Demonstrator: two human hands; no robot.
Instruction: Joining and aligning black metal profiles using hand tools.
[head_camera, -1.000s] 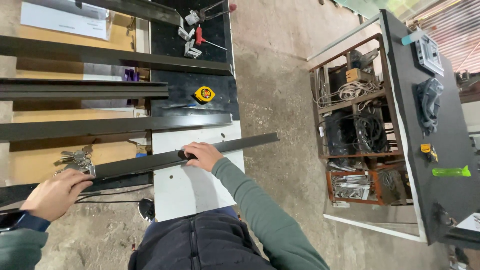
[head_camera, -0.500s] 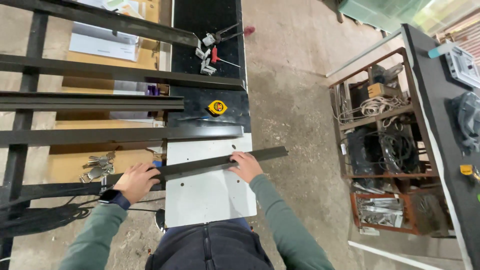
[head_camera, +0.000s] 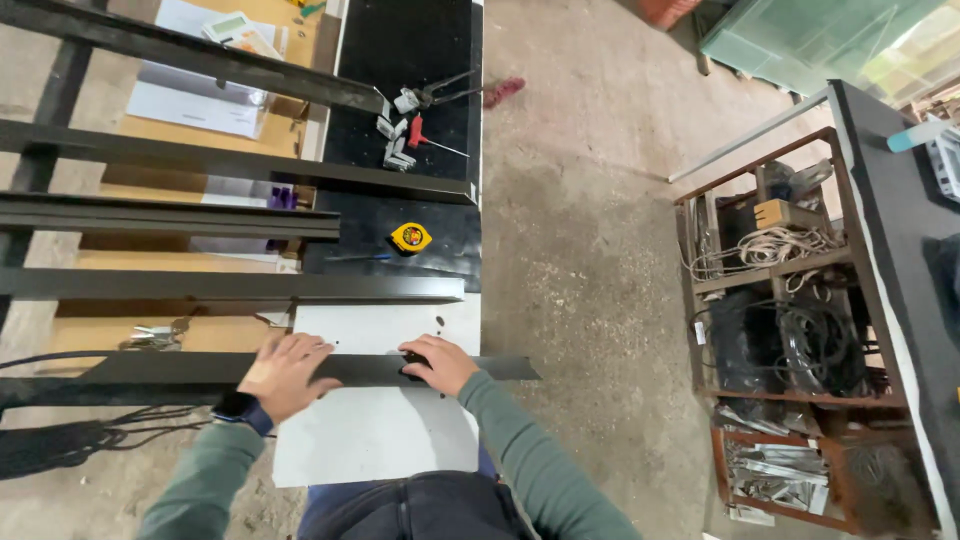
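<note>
Both hands, left hand (head_camera: 287, 371) and right hand (head_camera: 437, 363), rest on black metal bar (head_camera: 200, 368).

A long workbench (head_camera: 440, 60) is carrying a black top at the far end and a white sheet (head_camera: 380, 430) at the near end. Dark metal bars (head_camera: 240, 285) are lying across it, one bar (head_camera: 370, 368) crossing the white sheet. A yellow tape measure (head_camera: 410, 237) and a red-handled tool (head_camera: 420, 133) are sitting on the black part, while papers (head_camera: 195, 95) are resting on the brown board beside it
</note>
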